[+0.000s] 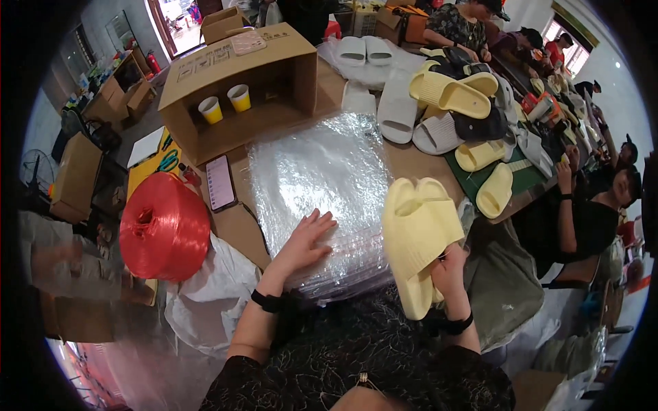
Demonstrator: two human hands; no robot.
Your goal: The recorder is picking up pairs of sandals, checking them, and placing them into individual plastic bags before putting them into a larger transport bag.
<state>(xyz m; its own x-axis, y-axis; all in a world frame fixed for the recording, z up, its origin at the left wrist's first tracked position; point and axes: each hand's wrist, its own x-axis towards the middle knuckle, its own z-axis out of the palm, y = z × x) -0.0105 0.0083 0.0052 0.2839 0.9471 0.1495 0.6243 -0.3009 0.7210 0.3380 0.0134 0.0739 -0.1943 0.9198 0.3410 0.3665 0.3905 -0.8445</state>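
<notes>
Holding: right hand point(449, 270) grips a pair of pale yellow foam slides point(417, 236) by the heel end, soles pressed together, toes toward 12 o'clock.
Right fingers: curled around the slides' lower edge; thumb hidden, so the exact pinch cannot be told.
Left hand point(306, 240): lies flat, palm down, on a stack of clear plastic bags point(319, 185).
Left fingers: spread apart, tips toward 1 o'clock, touching the top bag.
Bag stack: crinkled, glossy, translucent film, roughly rectangular; slides sit just beside it at 3 o'clock.
Container 1: open cardboard box point(236, 85) lying on its side at 11 o'clock of the stack; inside stand two paper cups point(226, 104), yellow with white rims.
Box top: a flat clear packet rests on it.
Twine: large red spool point(164, 226) of shiny plastic strand, rounded, at 9 o'clock of the left hand.
Phone point(221, 182): dark slab, lying flat between the spool and the bags.
Table load: loose slides in white, yellow, grey and black point(439, 96) piled at 1 o'clock, smooth moulded foam.
Wrists: dark bands on both.
</notes>
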